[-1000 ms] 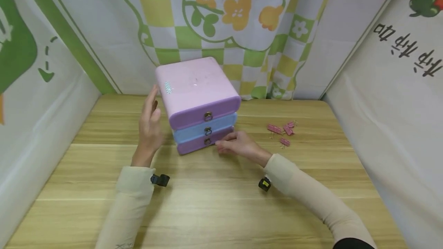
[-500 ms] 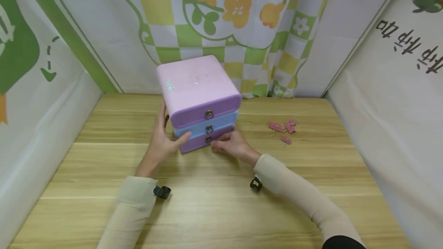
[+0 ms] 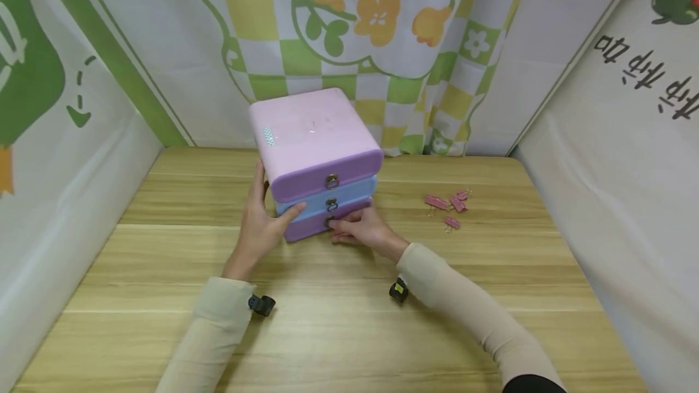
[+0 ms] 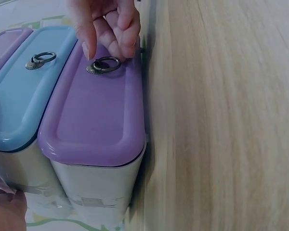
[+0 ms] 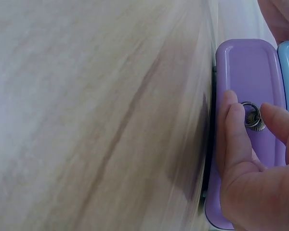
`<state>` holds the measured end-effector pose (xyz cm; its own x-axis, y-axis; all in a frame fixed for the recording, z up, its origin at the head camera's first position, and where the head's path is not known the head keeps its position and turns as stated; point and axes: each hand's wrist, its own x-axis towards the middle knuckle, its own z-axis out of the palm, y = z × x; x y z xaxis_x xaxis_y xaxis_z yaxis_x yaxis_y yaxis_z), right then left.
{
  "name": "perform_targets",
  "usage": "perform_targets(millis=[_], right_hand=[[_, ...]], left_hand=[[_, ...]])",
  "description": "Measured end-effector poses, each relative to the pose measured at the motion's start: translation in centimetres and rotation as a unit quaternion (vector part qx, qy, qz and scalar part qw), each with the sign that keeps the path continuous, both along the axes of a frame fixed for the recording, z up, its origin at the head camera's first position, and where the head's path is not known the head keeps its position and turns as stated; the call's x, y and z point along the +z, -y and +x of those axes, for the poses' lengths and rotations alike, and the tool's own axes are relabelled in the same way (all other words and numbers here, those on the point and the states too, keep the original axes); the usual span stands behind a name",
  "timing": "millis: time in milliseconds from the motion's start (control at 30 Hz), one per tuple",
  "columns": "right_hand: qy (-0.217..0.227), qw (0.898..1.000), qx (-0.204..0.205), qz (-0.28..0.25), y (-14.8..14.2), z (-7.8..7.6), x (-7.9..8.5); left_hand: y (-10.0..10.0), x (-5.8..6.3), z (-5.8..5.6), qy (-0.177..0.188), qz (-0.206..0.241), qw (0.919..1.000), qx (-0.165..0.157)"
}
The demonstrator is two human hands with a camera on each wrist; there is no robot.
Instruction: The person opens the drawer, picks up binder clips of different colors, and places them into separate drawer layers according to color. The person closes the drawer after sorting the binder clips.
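A three-tier drawer box (image 3: 317, 132) with a pink top stands on the table, its fronts purple, blue and purple. My left hand (image 3: 258, 232) holds its left front corner, with the thumb across the blue drawer front (image 4: 24, 96) and the fingers along the side. My right hand (image 3: 368, 230) is at the bottom purple drawer (image 5: 248, 62). Its thumb and fingertips stand on either side of the small metal ring pull (image 5: 252, 116), close to the ring with a gap between them. The other two drawers carry similar ring pulls.
Several pink binder clips (image 3: 437, 202) lie on the wooden table (image 3: 327, 332) to the right of the box. A checked curtain (image 3: 377, 96) hangs right behind the box. Printed cloth walls rise at both sides.
My left hand has moved in from beside the box to hold its left front corner. My right hand has shifted left along the bottom drawer to its ring pull.
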<state>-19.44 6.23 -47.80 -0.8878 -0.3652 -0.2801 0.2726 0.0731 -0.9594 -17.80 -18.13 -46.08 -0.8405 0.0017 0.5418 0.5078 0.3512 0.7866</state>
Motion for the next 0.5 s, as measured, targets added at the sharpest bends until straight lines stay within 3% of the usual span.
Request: perform_targets(millis=[300,500], right_hand=[[0.034,0.999,0.021,0.035,0.16,0.02,-0.06],[0.046,0.998,0.035,0.024,0.41,0.4,0.17]], left_hand=[[-0.11,0.23,0.35,-0.006,-0.008,1.0,0.001],[-0.34,0.17,0.37,-0.027,-0.013,0.9995,0.005]])
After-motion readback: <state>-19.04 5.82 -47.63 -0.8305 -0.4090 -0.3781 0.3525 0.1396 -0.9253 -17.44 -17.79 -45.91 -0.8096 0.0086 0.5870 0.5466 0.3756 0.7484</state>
